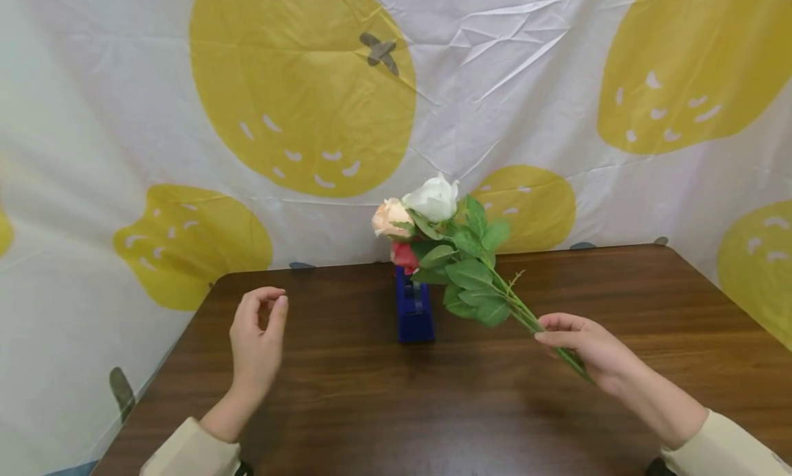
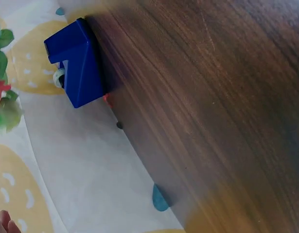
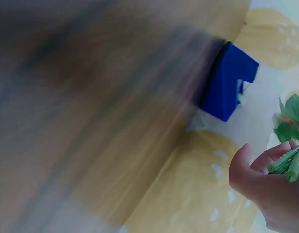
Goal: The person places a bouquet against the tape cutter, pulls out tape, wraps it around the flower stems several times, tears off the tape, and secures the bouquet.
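My right hand (image 1: 597, 352) pinches the green stems of a bunch of roses (image 1: 473, 276), one white, one peach and one red. The bunch slants up to the left above the table, its blooms partly in front of a blue tape dispenser (image 1: 416, 325). In the right wrist view the thumb and fingers of that hand (image 3: 266, 187) close round the stem ends (image 3: 290, 167). My left hand (image 1: 256, 335) hovers at the left with loosely bent fingers and holds nothing. Only its fingertips (image 2: 4, 223) show in the left wrist view. The dispenser (image 2: 83, 73) stands apart from both hands.
A brown wooden table (image 1: 346, 393) lies under both hands. White cloth (image 1: 526, 118) with large yellow fruit prints hangs behind and beside it. A small red thing (image 2: 107, 99) is by the dispenser near the table's far edge.
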Tool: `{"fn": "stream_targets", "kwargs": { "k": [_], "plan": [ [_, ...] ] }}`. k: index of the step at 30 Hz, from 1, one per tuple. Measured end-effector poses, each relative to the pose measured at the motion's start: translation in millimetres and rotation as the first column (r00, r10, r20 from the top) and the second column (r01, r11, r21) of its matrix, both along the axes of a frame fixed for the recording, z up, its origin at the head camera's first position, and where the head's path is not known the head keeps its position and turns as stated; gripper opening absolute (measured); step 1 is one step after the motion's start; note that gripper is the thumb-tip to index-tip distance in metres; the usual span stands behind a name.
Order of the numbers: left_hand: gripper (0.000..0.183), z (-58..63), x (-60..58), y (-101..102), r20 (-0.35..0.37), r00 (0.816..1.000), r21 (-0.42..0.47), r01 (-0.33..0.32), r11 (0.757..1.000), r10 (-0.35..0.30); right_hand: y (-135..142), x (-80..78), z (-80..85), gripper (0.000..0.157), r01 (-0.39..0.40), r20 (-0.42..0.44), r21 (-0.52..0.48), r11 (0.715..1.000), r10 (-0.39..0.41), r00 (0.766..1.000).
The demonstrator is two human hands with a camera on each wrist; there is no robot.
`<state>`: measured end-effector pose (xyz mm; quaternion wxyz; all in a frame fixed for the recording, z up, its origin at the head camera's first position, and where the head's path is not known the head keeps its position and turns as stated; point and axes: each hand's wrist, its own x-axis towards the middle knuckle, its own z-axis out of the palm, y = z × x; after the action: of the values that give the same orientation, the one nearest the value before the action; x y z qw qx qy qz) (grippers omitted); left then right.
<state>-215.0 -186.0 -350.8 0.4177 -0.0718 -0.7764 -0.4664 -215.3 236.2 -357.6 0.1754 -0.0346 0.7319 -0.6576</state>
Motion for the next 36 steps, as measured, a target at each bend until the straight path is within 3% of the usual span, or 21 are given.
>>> {"fn": "stream_targets", "kwargs": {
  "k": [7,14,17,25,30,36],
  "plan": [
    [0.013,-2.1,-0.3,1,0.091,0.996,0.04,-0.007,0.999,0.003,24,-1.6,-14.8,0.004,-0.006,0.038,-0.006,1.0,0.007,0.999],
    [0.015,-3.1,1.6,2,0.109,0.994,0.046,0.018,0.999,-0.023,38,-8.0,-25.8,0.004,-0.018,0.14,-0.205,0.979,0.047,0.989],
    [0.015,-3.2,1.6,2,0.109,0.994,0.038,0.019,0.999,-0.023,36,-8.5,-29.5,0.005,0.009,0.174,-0.227,0.974,0.032,0.984],
    [0.016,-5.1,0.2,0,0.13,0.991,0.024,0.013,1.0,-0.016,25,-2.6,-37.3,0.003,0.035,0.227,-0.187,0.982,0.008,0.974],
    [0.017,-6.6,0.8,-2,0.153,0.988,0.024,0.012,1.0,-0.015,24,-0.1,-41.0,0.011,0.022,0.265,-0.147,0.989,0.018,0.964],
    [0.017,-7.1,0.9,-1,0.159,0.987,0.023,0.022,0.999,-0.025,26,-1.6,-36.3,0.016,-0.101,0.227,0.013,0.995,0.095,0.969]
  ]
}}
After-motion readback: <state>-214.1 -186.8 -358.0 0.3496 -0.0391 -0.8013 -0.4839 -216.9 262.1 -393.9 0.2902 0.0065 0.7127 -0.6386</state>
